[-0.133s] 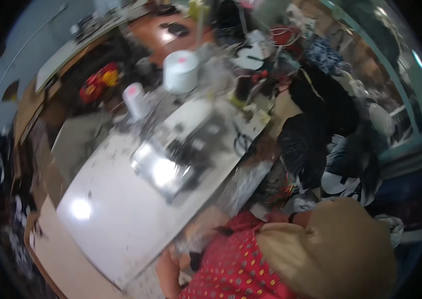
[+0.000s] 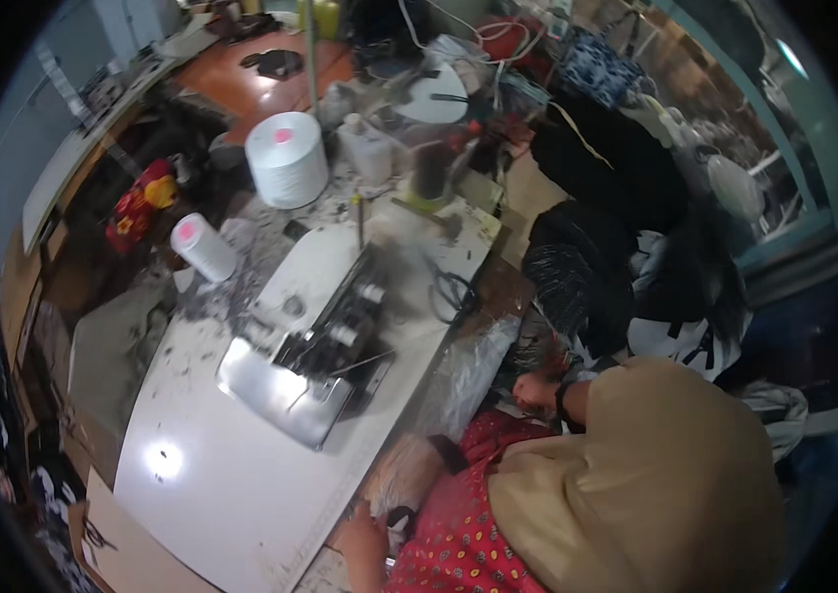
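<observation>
The wearer's own hands are out of view, so their grip cannot be told. A co-worker in a tan headscarf bends beside the bench, one hand closed by the heap of dark cloth, the other hand spread near the bench edge. The sewing machine sits mid-bench with nothing under its foot. Scissors and two white thread cones lie beyond it. Stitching looks not yet begun, the cloth still waiting
</observation>
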{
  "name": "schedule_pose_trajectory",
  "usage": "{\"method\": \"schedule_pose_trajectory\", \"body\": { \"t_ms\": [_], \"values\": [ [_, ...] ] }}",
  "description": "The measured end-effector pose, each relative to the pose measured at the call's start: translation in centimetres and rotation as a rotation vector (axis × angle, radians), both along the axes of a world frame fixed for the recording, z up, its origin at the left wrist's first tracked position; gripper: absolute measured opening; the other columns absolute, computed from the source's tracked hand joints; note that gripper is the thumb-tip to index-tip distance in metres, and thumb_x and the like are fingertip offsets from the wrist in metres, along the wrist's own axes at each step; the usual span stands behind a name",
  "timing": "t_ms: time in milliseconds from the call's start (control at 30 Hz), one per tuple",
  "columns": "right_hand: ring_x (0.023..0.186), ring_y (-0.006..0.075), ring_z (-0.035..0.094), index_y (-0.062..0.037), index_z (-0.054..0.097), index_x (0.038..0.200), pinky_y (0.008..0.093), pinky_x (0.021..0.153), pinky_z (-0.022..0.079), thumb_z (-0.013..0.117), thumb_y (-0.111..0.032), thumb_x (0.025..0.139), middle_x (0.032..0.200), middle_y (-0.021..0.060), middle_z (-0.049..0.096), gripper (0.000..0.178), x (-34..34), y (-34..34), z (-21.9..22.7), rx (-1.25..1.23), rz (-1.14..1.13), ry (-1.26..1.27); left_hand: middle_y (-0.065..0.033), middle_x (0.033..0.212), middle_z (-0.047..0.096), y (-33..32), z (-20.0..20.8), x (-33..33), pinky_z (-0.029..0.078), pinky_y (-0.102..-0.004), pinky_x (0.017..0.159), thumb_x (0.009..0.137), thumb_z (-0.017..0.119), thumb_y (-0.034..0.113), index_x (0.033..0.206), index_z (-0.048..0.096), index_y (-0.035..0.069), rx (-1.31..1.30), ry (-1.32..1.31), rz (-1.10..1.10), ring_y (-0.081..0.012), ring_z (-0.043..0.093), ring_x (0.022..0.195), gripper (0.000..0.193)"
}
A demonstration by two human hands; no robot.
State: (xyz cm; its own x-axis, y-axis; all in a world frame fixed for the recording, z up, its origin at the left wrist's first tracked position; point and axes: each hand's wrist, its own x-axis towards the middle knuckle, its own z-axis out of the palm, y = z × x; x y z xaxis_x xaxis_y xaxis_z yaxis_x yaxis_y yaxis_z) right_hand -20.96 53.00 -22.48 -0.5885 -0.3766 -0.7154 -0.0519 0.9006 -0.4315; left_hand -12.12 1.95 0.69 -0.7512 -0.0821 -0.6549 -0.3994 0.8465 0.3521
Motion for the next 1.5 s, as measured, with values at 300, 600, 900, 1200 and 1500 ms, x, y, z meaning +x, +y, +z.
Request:
{"method": "schedule_pose_trajectory", "body": {
  "t_ms": [300,600,900,1200,1500],
  "values": [
    [0.076,0.0400,0.063,-0.0053,0.066,0.090,0.0452,0.068,0.050,0.062,-0.012,0.087,0.082,0.0187,0.065,0.009,-4.5,-2.4,3.5,-0.359,-0.517,0.768,-0.0198,0.106,0.072,3.0,0.2,-10.1,0.054,-0.0415,0.085,0.094,0.064,0.010,0.127,0.061,0.004,0.317,0.117,-0.235,-0.0319,0.070,0.099,0.033],
    [0.098,0.0400,0.066,-0.0021,0.070,0.101,0.0455,0.082,0.053,0.062,-0.019,0.092,0.102,0.0213,0.069,0.021,-12.0,26.7,15.4,0.577,-1.131,1.064,-0.0134,0.104,0.073,14.6,-8.1,-11.9,0.053,-0.0303,0.085,0.088,0.067,-0.006,0.129,0.057,0.001,0.598,0.390,-0.307,-0.0186,0.070,0.097,0.043],
    [0.112,0.0370,0.066,-0.0014,0.063,0.121,0.0450,0.094,0.052,0.056,-0.014,0.095,0.118,0.0181,0.070,0.030,-14.8,27.4,14.5,0.607,-1.241,0.677,-0.0136,0.127,0.065,33.9,-13.1,-20.1,0.050,-0.0328,0.096,0.099,0.065,0.020,0.142,0.049,0.004,0.944,-0.083,-0.632,-0.0208,0.064,0.112,0.049],
    [0.063,0.0141,0.043,-0.0037,0.049,0.069,0.0349,0.059,0.038,0.082,-0.017,0.077,0.066,0.0037,0.046,0.036,-17.1,25.7,16.6,-0.515,-1.341,1.215,-0.0092,0.119,0.062,50.3,-17.6,-21.7,0.048,-0.0394,0.084,0.096,0.067,0.040,0.131,0.051,0.000,1.348,-0.546,0.204,-0.0210,0.059,0.103,0.056],
    [0.059,0.0129,0.046,-0.0043,0.051,0.068,0.0338,0.055,0.040,0.081,-0.017,0.078,0.062,0.0025,0.050,0.034,-25.4,23.2,24.4,-0.729,-1.093,1.627,-0.0109,0.118,0.065,54.1,-15.8,-26.2,0.049,-0.0396,0.094,0.099,0.063,0.032,0.131,0.053,-0.001,1.626,-0.460,0.104,-0.0217,0.062,0.109,0.046]
  ]
}}
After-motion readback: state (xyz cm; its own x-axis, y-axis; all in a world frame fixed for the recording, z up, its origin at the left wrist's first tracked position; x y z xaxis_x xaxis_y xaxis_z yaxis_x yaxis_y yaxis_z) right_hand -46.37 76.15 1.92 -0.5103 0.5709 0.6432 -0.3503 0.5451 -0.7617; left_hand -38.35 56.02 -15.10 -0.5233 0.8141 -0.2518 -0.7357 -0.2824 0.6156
